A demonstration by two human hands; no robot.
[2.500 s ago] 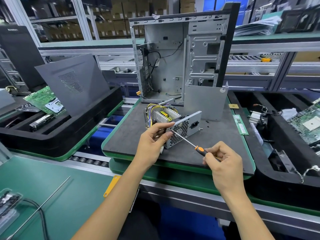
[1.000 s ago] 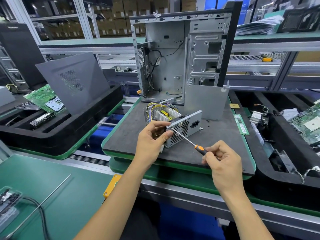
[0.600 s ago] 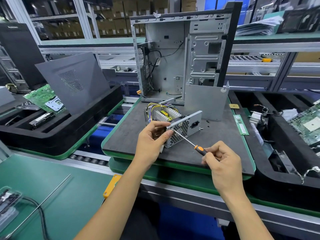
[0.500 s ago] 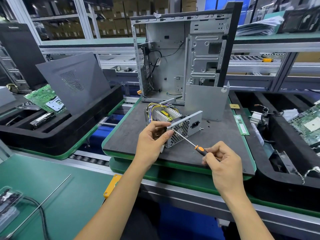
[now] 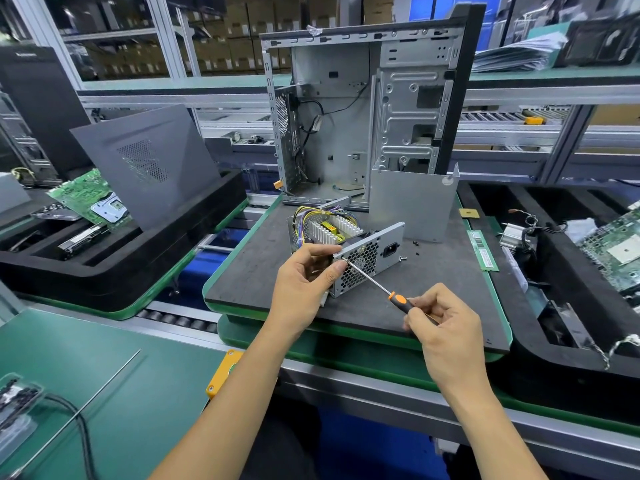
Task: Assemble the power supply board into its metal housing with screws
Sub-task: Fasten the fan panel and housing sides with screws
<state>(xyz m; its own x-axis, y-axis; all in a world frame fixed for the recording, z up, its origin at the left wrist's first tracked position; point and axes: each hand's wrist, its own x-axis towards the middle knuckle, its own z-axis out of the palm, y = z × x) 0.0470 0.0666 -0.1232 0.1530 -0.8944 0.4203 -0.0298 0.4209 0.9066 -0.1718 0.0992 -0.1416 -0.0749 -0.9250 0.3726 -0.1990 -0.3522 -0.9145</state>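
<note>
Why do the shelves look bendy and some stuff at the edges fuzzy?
Head view: the wide-angle lens curves the straight shelf rails near the edges; the top right corner is smeared, the paper stack soft; the middle stays sharp, with the screwdriver, left hand and right hand crisp under even overhead light.

Bare pad (image 5: 263, 271) lies left of the housing (image 5: 367, 261); loose screws (image 5: 408, 251) and cover (image 5: 412, 206) crowd its right.

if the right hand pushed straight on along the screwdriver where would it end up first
Probably at the power supply housing: the right hand aims the screwdriver at its upper left corner, beside the left hand.
</note>
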